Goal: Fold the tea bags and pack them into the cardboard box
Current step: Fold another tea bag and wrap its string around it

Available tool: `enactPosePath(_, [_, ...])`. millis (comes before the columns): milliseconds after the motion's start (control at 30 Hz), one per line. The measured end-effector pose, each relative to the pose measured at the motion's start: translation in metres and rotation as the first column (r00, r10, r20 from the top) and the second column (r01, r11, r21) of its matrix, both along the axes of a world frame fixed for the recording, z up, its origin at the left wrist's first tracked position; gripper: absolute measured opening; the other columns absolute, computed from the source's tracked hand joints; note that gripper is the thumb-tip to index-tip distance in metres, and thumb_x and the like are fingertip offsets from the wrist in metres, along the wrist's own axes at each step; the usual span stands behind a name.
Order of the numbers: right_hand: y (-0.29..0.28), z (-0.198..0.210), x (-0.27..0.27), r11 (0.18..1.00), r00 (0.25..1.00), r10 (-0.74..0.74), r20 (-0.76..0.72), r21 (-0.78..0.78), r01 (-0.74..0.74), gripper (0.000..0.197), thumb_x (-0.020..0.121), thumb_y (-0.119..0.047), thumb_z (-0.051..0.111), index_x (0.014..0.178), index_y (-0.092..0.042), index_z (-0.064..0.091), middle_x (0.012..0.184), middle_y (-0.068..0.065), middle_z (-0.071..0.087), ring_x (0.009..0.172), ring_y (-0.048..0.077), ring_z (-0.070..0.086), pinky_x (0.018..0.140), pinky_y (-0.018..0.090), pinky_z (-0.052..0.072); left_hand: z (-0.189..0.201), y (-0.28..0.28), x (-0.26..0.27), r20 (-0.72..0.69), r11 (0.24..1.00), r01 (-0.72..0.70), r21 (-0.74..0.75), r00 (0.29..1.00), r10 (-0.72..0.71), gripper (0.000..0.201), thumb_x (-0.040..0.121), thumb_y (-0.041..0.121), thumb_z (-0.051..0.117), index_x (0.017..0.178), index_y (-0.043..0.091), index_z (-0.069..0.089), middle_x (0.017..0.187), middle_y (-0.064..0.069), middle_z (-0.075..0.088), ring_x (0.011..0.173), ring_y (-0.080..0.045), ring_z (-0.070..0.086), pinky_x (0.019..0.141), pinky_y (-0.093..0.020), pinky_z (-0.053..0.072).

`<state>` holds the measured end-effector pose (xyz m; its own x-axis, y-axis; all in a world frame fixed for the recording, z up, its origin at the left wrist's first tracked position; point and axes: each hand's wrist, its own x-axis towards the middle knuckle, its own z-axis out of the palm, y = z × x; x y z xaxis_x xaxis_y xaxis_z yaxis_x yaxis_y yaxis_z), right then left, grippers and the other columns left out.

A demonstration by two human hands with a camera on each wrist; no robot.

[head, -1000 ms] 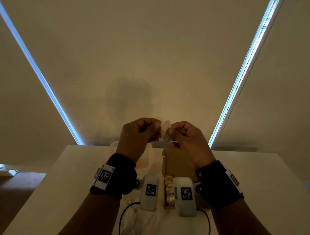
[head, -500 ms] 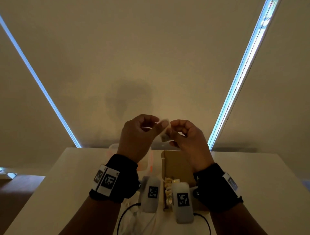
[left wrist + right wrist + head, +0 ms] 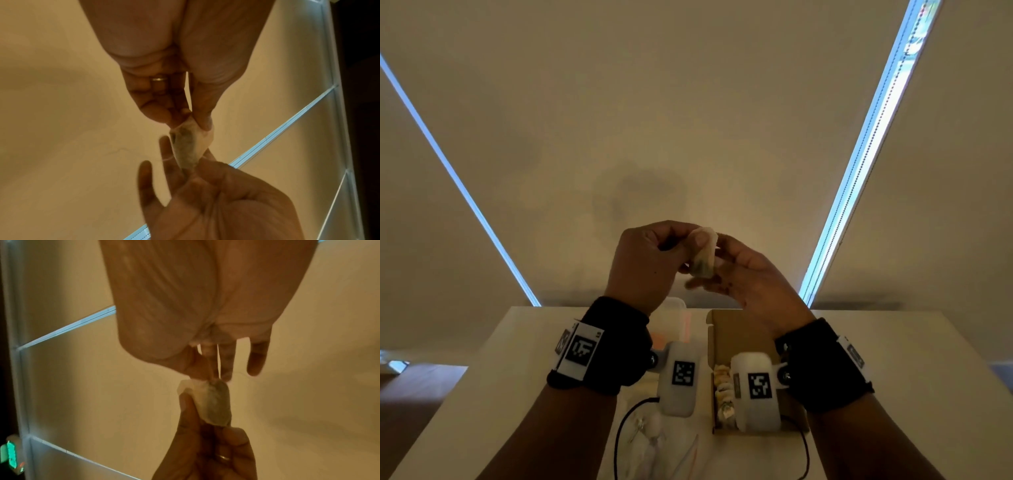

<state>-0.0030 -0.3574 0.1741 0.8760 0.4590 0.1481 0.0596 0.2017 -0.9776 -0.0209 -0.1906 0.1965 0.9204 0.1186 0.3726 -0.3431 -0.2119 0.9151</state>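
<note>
Both hands are raised above the table with a pale tea bag (image 3: 704, 257) between them. My left hand (image 3: 690, 247) pinches the bag's upper end between thumb and fingers. In the left wrist view the tea bag (image 3: 188, 144) shows dark leaves through the paper. My right hand (image 3: 717, 272) pinches the lower end with thumb and forefinger, and its other fingers are stretched out. In the right wrist view the tea bag (image 3: 214, 404) hangs between the right hand (image 3: 209, 377) above and the left hand's fingers (image 3: 189, 408) below. The open cardboard box (image 3: 722, 330) lies under my right wrist, with folded tea bags (image 3: 723, 387) along its left side.
A clear plastic container (image 3: 677, 317) with an orange part stands left of the box on the white table (image 3: 911, 359). Loose tea bags and clear wrapping (image 3: 654, 438) lie near the front edge. Closed blinds fill the background.
The right hand's fingers have uncurled and stretched out under the bag. The bag has turned so more of it shows, with the left thumb on its top.
</note>
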Motion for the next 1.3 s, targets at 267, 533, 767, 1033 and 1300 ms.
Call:
enactPosePath(267, [0.01,-0.016,-0.015,0.98,0.991,-0.085,0.101,-0.173,0.102,0.029,0.107,-0.02,0.045,0.104,-0.007,0.071,0.063,0.002,0.047,0.055,0.011,0.037,0.058,0.032,0.033,0.009,0.013,0.008,0.0,0.986,-0.113,-0.126,0.994,0.114,0.013,0.094,0.015,0.072,0.099,0.006,0.079,0.088,-0.008,0.079,0.075,-0.031,0.075,0.069,-0.05,0.064])
enactPosePath(533, [0.011,-0.007,-0.005,0.944,0.976,-0.194,0.099,-0.253,0.213,0.023,0.107,-0.011,0.042,0.108,-0.001,0.062,0.074,0.009,0.066,0.053,0.01,0.046,0.054,0.023,0.04,0.004,0.005,0.002,-0.149,0.962,0.043,-0.27,0.985,-0.086,0.011,0.094,0.01,0.069,0.099,0.006,0.077,0.095,-0.011,0.079,0.084,-0.027,0.075,0.071,-0.038,0.063])
enactPosePath(767, [-0.01,0.032,0.014,0.951,0.956,-0.292,0.011,-0.103,0.291,0.025,0.104,-0.023,0.052,0.092,-0.006,0.067,0.059,0.001,0.045,0.056,0.013,0.034,0.052,0.024,0.027,-0.004,0.013,0.0,-0.143,0.997,-0.012,0.073,0.989,0.022,0.008,0.09,0.018,0.076,0.09,0.011,0.08,0.08,-0.004,0.078,0.068,-0.02,0.072,0.06,-0.028,0.059])
enactPosePath(1033, [0.003,0.026,-0.022,0.947,0.987,0.01,0.158,-0.32,0.042,0.027,0.107,-0.018,0.046,0.103,-0.003,0.068,0.064,0.007,0.05,0.052,0.005,0.042,0.054,0.014,0.037,0.007,0.017,0.008,-0.134,0.981,-0.194,-0.022,0.973,0.189,0.015,0.095,0.021,0.068,0.089,0.01,0.076,0.077,-0.008,0.077,0.071,-0.027,0.074,0.055,-0.03,0.057])
enactPosePath(1300, [0.006,0.0,-0.023,0.956,0.989,0.112,0.095,-0.281,-0.081,0.032,0.109,-0.015,0.04,0.111,0.0,0.068,0.069,0.004,0.058,0.059,0.014,0.044,0.058,0.022,0.039,0.028,0.013,0.002,-0.161,0.948,-0.1,-0.301,0.986,0.053,0.02,0.101,0.019,0.061,0.106,0.002,0.07,0.083,-0.015,0.077,0.074,-0.028,0.076,0.055,-0.026,0.052])
